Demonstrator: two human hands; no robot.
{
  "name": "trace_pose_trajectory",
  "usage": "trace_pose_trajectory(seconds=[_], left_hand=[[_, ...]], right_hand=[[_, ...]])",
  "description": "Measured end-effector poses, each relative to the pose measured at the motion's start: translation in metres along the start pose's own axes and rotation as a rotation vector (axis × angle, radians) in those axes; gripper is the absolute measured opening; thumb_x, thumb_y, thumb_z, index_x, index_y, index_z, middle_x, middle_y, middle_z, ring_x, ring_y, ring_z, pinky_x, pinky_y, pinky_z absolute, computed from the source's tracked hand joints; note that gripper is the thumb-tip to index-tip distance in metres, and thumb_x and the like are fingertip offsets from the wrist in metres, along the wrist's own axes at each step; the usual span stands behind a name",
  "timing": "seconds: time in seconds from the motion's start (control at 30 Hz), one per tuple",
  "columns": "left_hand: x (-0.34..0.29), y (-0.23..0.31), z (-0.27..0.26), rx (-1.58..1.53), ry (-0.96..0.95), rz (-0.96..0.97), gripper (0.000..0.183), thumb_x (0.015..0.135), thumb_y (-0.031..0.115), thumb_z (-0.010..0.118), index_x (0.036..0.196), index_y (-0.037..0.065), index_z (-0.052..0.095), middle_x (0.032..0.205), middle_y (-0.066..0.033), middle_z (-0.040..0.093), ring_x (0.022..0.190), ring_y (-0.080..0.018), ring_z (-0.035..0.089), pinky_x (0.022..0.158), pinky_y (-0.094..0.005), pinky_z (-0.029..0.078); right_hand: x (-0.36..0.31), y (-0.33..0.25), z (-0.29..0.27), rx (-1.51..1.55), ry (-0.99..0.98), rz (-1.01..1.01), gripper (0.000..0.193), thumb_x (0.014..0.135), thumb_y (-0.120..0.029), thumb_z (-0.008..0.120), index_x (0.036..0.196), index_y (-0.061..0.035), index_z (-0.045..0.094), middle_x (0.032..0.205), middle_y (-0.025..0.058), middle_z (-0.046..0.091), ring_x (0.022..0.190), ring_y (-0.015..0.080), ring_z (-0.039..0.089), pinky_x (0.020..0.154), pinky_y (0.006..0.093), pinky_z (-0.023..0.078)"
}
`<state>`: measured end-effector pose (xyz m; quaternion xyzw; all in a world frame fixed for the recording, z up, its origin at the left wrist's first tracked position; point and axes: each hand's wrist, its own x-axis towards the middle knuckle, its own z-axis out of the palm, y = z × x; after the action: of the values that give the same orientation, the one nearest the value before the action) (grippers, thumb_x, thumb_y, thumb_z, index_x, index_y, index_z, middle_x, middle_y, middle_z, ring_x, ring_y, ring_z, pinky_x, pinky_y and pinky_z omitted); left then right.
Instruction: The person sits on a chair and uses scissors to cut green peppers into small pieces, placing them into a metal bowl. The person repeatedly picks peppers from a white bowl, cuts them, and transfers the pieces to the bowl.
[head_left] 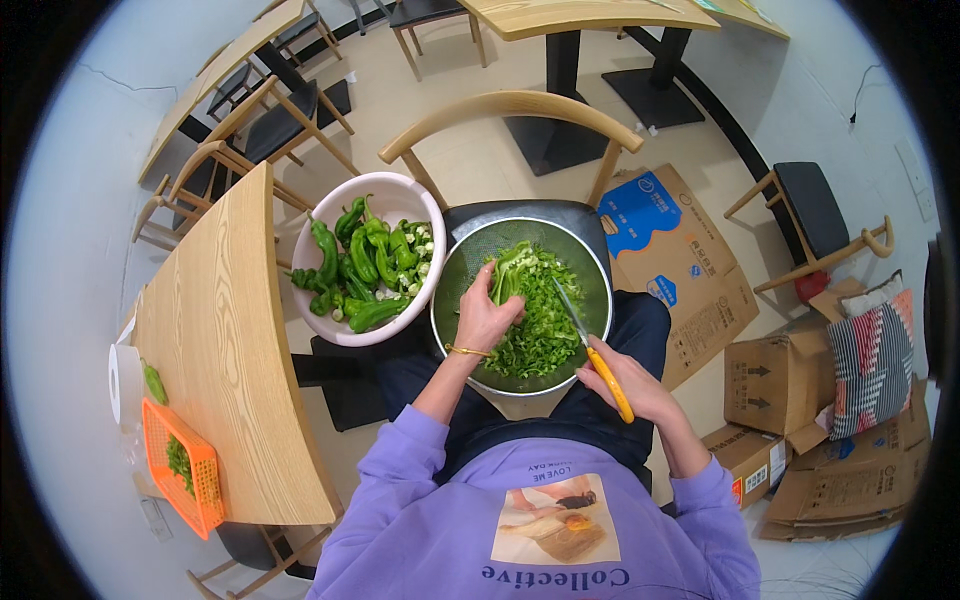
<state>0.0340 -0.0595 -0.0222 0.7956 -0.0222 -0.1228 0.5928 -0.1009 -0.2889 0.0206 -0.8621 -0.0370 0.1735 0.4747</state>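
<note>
A metal mesh colander [455,345] rests at my lap against the chair seat, with a heap of chopped greens [540,335] in it. Over its left side, my left hand [487,315] is closed on a light green pepper piece [512,272], its far end over the heap. My right hand [635,385], at the colander's right rim, grips a knife [608,383] by its yellow handle. The blade points up and left over the greens. To the left, a pale pink basin [312,322] holds whole green peppers [365,255] and several pale cut pepper ends.
A wooden chair [510,100] faces me. At my left stands a wooden table [225,370] bearing an orange basket [205,490] and one loose pepper [154,383]. Flattened cardboard [690,270] covers floor at right, near cardboard boxes [775,380] and a striped cushion [870,365].
</note>
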Motion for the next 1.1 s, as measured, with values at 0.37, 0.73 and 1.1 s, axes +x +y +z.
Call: trace_pose_trajectory(seconds=[0.37,0.73,1.1], left_hand=[[-0.041,0.003,0.000,-0.556,-0.246,-0.186,0.078,0.083,-0.001,0.071,0.148,-0.002,0.028,0.095,-0.0147,0.064,0.065,-0.0200,0.066,0.054,-0.0318,0.057],[-0.030,-0.015,-0.009,-0.689,-0.199,-0.466,0.060,0.097,0.026,0.062,0.142,-0.002,0.034,0.083,-0.0099,0.058,0.055,-0.0221,0.061,0.047,-0.0368,0.055],[-0.028,-0.016,-0.014,-0.681,-0.305,-0.525,0.045,0.098,0.028,0.060,0.131,0.005,0.041,0.083,-0.0083,0.059,0.058,-0.0204,0.061,0.048,-0.0358,0.054]], right_hand=[[0.032,-0.023,0.003,-0.181,-0.009,-0.042,0.059,0.095,-0.036,0.064,0.136,0.0026,0.045,0.104,0.0281,0.065,0.093,0.0462,0.064,0.078,0.0490,0.052],[0.027,-0.039,0.007,-0.466,-0.062,0.035,0.060,0.096,-0.036,0.060,0.140,0.0000,0.041,0.109,0.0278,0.063,0.098,0.0444,0.064,0.083,0.0497,0.049],[0.037,-0.034,0.018,-0.409,-0.034,-0.003,0.055,0.096,-0.036,0.060,0.137,-0.0015,0.046,0.102,0.0281,0.065,0.090,0.0454,0.066,0.078,0.0516,0.051]])
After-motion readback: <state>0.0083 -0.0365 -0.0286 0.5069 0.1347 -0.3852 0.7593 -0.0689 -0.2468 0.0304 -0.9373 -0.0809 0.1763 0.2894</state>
